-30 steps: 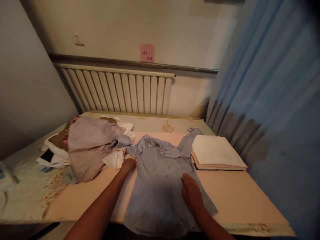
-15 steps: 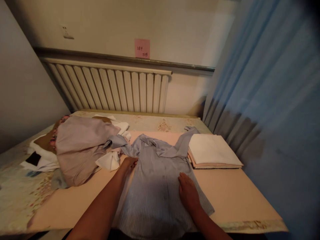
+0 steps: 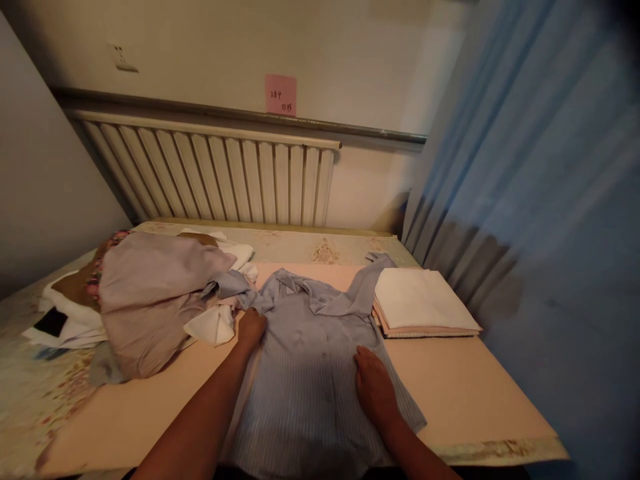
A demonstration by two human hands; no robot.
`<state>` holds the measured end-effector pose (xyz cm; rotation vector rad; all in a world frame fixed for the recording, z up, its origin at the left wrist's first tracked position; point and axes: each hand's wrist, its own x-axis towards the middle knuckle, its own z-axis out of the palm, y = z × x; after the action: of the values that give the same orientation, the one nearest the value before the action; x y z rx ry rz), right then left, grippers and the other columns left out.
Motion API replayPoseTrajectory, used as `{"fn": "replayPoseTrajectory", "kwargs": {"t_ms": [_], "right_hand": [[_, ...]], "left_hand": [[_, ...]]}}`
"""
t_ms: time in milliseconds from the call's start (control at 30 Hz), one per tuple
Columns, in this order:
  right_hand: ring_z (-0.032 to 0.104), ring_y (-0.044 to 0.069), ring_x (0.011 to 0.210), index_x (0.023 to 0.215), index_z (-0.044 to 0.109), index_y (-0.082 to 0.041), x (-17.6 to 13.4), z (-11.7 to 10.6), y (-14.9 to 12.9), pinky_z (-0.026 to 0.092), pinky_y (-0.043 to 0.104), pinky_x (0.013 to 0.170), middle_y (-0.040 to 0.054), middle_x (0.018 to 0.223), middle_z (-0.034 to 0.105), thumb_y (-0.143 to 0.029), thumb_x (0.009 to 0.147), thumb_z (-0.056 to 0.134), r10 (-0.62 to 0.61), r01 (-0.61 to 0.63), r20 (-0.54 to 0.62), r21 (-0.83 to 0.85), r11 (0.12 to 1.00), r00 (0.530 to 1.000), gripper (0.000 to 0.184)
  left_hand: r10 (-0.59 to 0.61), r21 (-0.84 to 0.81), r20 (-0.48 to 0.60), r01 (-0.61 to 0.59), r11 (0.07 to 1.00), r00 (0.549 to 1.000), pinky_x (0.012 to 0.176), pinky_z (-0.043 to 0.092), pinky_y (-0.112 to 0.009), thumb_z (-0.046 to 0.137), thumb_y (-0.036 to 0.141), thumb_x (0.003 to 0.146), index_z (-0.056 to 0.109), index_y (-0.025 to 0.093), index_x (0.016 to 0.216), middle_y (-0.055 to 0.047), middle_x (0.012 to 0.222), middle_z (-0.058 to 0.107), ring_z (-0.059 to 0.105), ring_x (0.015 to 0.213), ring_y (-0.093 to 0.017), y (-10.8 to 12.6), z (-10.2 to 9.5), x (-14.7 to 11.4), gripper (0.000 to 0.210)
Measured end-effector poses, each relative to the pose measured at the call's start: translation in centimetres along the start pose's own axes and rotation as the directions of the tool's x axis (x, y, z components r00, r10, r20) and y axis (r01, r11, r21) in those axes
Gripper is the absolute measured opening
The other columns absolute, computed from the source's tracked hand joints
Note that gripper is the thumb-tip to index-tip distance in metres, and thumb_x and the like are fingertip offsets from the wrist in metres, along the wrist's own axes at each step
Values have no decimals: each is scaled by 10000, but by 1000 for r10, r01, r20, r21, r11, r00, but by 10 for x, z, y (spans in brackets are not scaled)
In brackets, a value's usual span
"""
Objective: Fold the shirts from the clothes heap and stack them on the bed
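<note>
A blue-grey striped button-up shirt point(image 3: 300, 380) lies front up, collar away from me, its lower end reaching the near edge. My left hand point(image 3: 253, 328) is closed at the shirt's left side, just below where the sleeve point(image 3: 230, 283) joins; its fingers are curled on the fabric there. On the right half of the shirt front rests my right hand point(image 3: 374, 387), flat with its fingers stretched out. The other sleeve point(image 3: 367, 287) runs up and right, beside the stack of folded cloths point(image 3: 425, 300).
A loose heap of clothes point(image 3: 150, 293) lies at the left, with the shirt's left sleeve against it. Pink cloth point(image 3: 465, 393) covers much of the flowered table covering point(image 3: 325, 250). A radiator point(image 3: 225, 173) stands behind, and a blue curtain point(image 3: 525, 200) hangs along the right.
My left hand has moved slightly up along the shirt's side towards the sleeve. My right hand stays on the shirt front. The view has shifted slightly.
</note>
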<state>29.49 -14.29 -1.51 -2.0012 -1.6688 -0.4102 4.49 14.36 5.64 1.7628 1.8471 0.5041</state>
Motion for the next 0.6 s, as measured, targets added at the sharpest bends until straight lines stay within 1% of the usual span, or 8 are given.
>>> {"fn": "replayPoseTrajectory", "kwargs": {"t_ms": [100, 200, 300, 400, 500, 600], "right_hand": [[510, 250, 1257, 1190, 611, -141, 0, -3, -1, 414, 452, 1079, 125, 1308, 593, -55, 840, 421, 15, -15, 10, 10, 1000, 1000, 407], [507, 243, 1262, 1196, 609, -160, -1, -3, -2, 407, 450, 1085, 116, 1317, 588, -53, 833, 415, 22, -23, 26, 17, 1000, 999, 426], [506, 247, 1268, 1189, 616, -171, 1, -1, -2, 409, 453, 1081, 113, 1324, 586, -45, 822, 408, 27, -27, 36, 8, 1000, 999, 441], [516, 255, 1258, 1182, 621, -170, 11, 1, -6, 408, 462, 1079, 118, 1313, 593, -57, 832, 406, 27, -28, 57, 5, 1000, 998, 426], [517, 256, 1256, 1212, 607, -178, 27, -2, -17, 404, 472, 1074, 124, 1312, 593, -84, 862, 401, 30, -32, 86, 18, 999, 996, 418], [463, 262, 1309, 1265, 576, -196, 36, -6, -32, 374, 481, 1091, 117, 1371, 548, -131, 888, 421, -17, 12, 139, 34, 999, 990, 413]], "left_hand": [[2, 71, -12, -1, 997, 1000, 835, 477, -387, 532, 247, 868, 605, 124, 1042, -173, 1073, 670, 630, 1051, -291, -3, -5, -2, 225], [18, 115, -22, -15, 993, 1000, 803, 463, -370, 479, 224, 847, 591, 117, 1043, -222, 1089, 671, 630, 1071, -324, -4, -9, -5, 250], [36, 143, -27, -32, 989, 999, 784, 462, -363, 453, 250, 850, 578, 114, 1057, -233, 1104, 669, 637, 1061, -325, -4, -12, -7, 277], [46, 159, -34, -40, 987, 998, 783, 460, -357, 438, 264, 859, 570, 116, 1061, -234, 1112, 667, 637, 1063, -319, -4, -14, -5, 283], [32, 161, -45, -25, 987, 998, 773, 457, -363, 413, 266, 872, 558, 115, 1076, -239, 1107, 668, 644, 1048, -318, -5, -17, 0, 292], [25, 154, -38, -18, 988, 999, 760, 451, -363, 419, 308, 874, 557, 123, 1070, -232, 1101, 671, 647, 1035, -320, -8, -19, 2, 302]]}}
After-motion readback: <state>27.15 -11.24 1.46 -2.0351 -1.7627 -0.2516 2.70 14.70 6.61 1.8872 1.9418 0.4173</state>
